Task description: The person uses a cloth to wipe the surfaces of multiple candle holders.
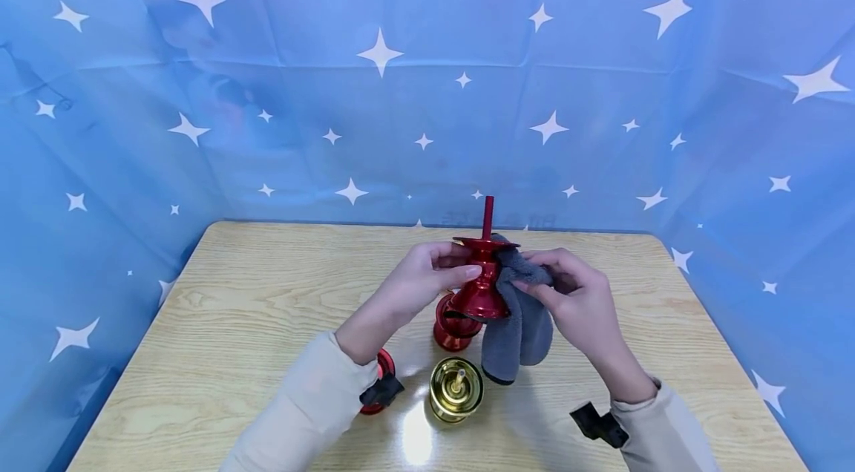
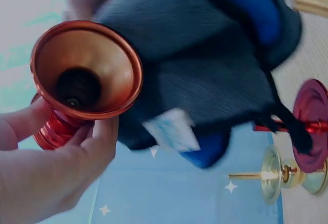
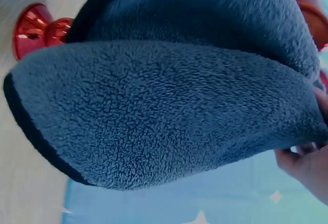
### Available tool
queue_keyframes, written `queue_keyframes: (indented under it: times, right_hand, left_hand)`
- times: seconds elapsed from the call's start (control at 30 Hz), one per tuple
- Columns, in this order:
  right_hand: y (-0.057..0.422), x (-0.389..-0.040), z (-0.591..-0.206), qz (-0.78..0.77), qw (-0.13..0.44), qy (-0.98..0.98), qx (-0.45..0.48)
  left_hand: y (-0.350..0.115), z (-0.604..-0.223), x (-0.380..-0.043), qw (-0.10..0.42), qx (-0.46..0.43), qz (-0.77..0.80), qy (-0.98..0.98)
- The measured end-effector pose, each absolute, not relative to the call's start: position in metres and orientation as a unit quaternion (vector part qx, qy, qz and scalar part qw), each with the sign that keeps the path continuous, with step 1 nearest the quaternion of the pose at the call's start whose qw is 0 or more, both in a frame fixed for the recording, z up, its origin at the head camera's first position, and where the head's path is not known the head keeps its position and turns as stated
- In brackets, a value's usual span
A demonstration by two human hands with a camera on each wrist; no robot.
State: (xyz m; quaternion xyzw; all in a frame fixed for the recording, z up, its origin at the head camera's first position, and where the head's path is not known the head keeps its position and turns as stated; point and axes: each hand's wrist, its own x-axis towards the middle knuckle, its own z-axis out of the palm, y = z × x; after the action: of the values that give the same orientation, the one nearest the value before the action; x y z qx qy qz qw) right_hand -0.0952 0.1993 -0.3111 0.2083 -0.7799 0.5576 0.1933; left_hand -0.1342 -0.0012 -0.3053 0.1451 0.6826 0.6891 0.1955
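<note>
My left hand (image 1: 430, 275) grips the waist of a red metal candlestick (image 1: 482, 294), raised over the table with its thin spike upward. In the left wrist view the candlestick's hollow base (image 2: 123, 80) faces the camera. My right hand (image 1: 577, 294) pinches a plush grey cloth (image 1: 504, 346), which drapes down against the candlestick's right side. A white tag (image 2: 171, 130) shows on the cloth in the left wrist view. The cloth fills most of the right wrist view, where the right fingers (image 3: 289, 162) hold its edge.
On the wooden table (image 1: 267, 286), a second red candlestick (image 1: 452, 338) stands behind a gold one (image 1: 456, 390). Another red piece (image 1: 386, 362) lies partly hidden under the left sleeve. A blue curtain with white stars (image 1: 427, 101) hangs behind the table.
</note>
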Motion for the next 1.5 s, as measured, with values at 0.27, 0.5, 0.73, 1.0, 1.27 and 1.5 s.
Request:
queue_keyframes:
  times: [0.27, 0.5, 0.73, 1.0, 1.27, 1.5]
  right_hand:
    - [0.198, -0.093, -0.312, 0.521, 0.190, -0.805, 0.210]
    - [0.195, -0.087, -0.303, 0.486, 0.235, -0.791, 0.288]
    - [0.200, -0.090, -0.307, 0.524, 0.215, -0.782, 0.261]
    - [0.202, -0.094, -0.310, 0.531, 0.206, -0.787, 0.235]
    - [0.204, -0.098, -0.309, 0.530, 0.219, -0.789, 0.221]
    - [0.203, -0.102, -0.309, 0.533, 0.199, -0.787, 0.238]
  left_hand:
    - [0.003, -0.305, -0.131, 0.189, 0.134, 0.675, 0.701]
    - [0.004, -0.309, -0.132, 0.152, 0.127, 0.648, 0.735]
    - [0.001, -0.305, -0.132, 0.186, 0.122, 0.699, 0.679]
    - [-0.001, -0.293, -0.132, 0.177, 0.206, 0.623, 0.733]
    - [-0.011, -0.284, -0.144, 0.209, 0.283, 0.559, 0.751]
    - [-0.016, -0.279, -0.150, 0.245, 0.213, 0.644, 0.693]
